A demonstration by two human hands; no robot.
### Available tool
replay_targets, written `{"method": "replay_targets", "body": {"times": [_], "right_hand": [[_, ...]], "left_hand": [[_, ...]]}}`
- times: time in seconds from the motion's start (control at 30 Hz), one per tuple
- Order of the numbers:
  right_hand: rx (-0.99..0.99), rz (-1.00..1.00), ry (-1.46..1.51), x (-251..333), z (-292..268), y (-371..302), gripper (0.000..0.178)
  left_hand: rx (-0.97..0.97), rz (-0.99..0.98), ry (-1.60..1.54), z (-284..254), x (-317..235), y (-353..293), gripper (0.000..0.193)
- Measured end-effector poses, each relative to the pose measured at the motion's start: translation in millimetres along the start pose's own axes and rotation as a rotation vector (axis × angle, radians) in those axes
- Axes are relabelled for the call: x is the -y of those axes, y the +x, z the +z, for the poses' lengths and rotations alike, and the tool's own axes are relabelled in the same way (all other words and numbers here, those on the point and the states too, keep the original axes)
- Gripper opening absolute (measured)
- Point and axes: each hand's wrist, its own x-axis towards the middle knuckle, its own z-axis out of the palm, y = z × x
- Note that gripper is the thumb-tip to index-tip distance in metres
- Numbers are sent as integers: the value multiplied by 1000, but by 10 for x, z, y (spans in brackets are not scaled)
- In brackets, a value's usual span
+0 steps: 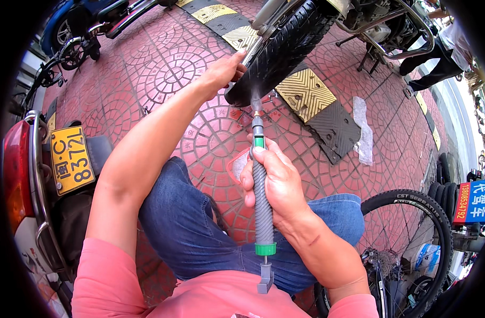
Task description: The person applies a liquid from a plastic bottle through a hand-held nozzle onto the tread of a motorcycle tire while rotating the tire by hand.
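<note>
My right hand (277,177) is wrapped round a long spray wand (263,212) with a grey ridged grip, green bands and a brass-coloured tip. The wand points away from me, and a whitish mist shows between its tip and the bottom of a black motorbike tyre (285,50). My left hand (224,72) reaches to the left side of that wheel. Its fingers are bent against the edge of the tyre and partly hidden. A thin rod and a grey hook-shaped end piece (265,278) stick out of the wand's near end.
Yellow and black ramp blocks (306,95) lie beyond the tyre on red patterned paving. A crumpled translucent plastic strip (362,130) lies right of them. A bicycle wheel (446,233) stands at my right, a parked motorbike (28,175) at my left. Another person (438,58) is at the far right.
</note>
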Motion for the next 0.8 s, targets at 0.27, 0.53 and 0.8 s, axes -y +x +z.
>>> {"method": "replay_targets", "body": {"times": [0.27, 0.53, 0.8], "right_hand": [[-61, 131, -32, -381, 133, 215, 41], [-53, 79, -29, -191, 219, 221, 37], [63, -213, 52, 342, 94, 147, 38]], "left_hand": [[48, 37, 27, 44, -42, -33, 68], [67, 39, 19, -20, 64, -13, 65], [9, 107, 95, 64, 64, -51, 62]]}}
